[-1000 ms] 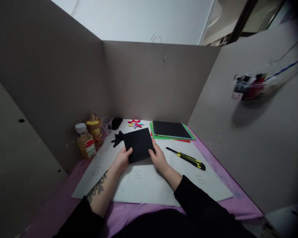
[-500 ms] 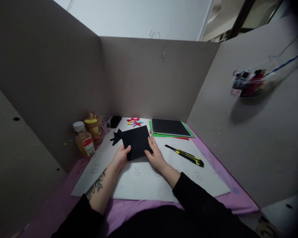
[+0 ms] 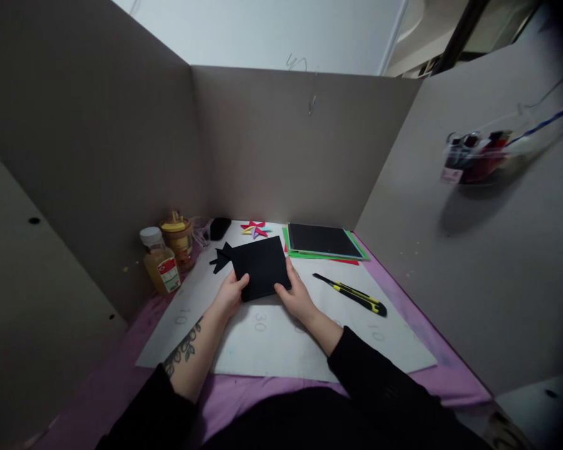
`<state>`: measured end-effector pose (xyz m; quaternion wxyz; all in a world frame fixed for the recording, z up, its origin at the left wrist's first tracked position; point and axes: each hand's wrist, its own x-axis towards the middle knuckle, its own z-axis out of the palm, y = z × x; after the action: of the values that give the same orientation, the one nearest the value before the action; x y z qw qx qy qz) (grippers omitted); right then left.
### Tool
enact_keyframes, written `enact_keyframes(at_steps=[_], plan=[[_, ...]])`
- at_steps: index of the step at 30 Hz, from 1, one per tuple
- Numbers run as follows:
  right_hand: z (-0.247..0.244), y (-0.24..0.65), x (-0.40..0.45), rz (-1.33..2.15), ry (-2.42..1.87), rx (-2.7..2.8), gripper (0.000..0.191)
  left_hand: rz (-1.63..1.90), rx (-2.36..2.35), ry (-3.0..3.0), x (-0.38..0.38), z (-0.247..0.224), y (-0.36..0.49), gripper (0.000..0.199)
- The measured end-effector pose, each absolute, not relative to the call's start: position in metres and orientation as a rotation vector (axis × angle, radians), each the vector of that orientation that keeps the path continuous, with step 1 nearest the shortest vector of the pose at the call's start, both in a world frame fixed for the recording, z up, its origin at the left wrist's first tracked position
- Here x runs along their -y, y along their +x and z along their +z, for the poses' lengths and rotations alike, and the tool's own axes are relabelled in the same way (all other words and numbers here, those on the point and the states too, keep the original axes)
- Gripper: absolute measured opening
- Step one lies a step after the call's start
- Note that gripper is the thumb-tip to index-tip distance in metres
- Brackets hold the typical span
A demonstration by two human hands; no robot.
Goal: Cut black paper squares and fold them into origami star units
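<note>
Both hands hold a square of black paper a little above the white board. My left hand is closed on its lower left corner, thumb on top. At the lower right edge my right hand grips it, thumb on the face and fingers along the side. Just left of the square lies a pointed black folded-paper shape; whether they touch, I cannot tell. To the right of my right hand, a yellow-and-black utility knife lies on the board.
The white board covers a pink cloth. At the back right is a stack of coloured paper; behind the square, a colourful paper star. A glue bottle and a brown cup stand left. Grey panels surround everything.
The view has shifted slightly. My right fingers have slid closer along the black paper's right edge. The paper stays in both hands, and the knife lies where it was.
</note>
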<state>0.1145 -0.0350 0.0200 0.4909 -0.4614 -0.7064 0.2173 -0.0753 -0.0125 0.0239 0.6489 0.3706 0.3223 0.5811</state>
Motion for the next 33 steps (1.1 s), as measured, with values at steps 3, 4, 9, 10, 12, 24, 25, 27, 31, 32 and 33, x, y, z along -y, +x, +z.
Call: enact_keyframes(at_steps=[3,4,9,10,12,24,25,27,31,32,33], plan=[[0.019,0.115,0.035,0.515,-1.130,1.736,0.077,1.327,-0.739,0.854,0.012,0.024,-0.075,0.055],[0.019,0.115,0.035,0.513,-1.129,1.737,0.077,1.329,-0.739,0.855,0.012,0.024,-0.075,0.056],[0.017,0.117,0.034,0.512,-1.105,1.753,0.075,1.311,-0.742,0.853,0.014,0.025,-0.076,0.057],[0.017,0.117,0.034,0.512,-1.108,1.761,0.075,1.307,-0.744,0.853,0.014,0.025,-0.076,0.057],[0.018,0.117,0.035,0.518,-1.115,1.771,0.075,1.305,-0.746,0.850,0.014,0.024,-0.076,0.056],[0.023,0.118,0.036,0.709,-0.943,1.494,0.019,1.329,-0.746,0.847,0.014,0.024,-0.077,0.055],[0.021,0.119,0.034,0.767,-0.951,1.522,0.017,1.333,-0.741,0.865,0.013,0.024,-0.077,0.055],[0.020,0.121,0.033,0.863,-0.966,1.578,0.022,1.340,-0.742,0.898,0.011,0.023,-0.078,0.052],[0.022,0.124,0.032,0.832,-1.001,1.589,0.030,1.335,-0.774,0.905,0.008,0.019,-0.080,0.051],[0.023,0.125,0.032,0.788,-1.030,1.584,0.033,1.332,-0.784,0.899,0.007,0.019,-0.080,0.051],[0.025,0.126,0.032,0.735,-1.067,1.578,0.036,1.324,-0.800,0.894,0.007,0.019,-0.081,0.050]])
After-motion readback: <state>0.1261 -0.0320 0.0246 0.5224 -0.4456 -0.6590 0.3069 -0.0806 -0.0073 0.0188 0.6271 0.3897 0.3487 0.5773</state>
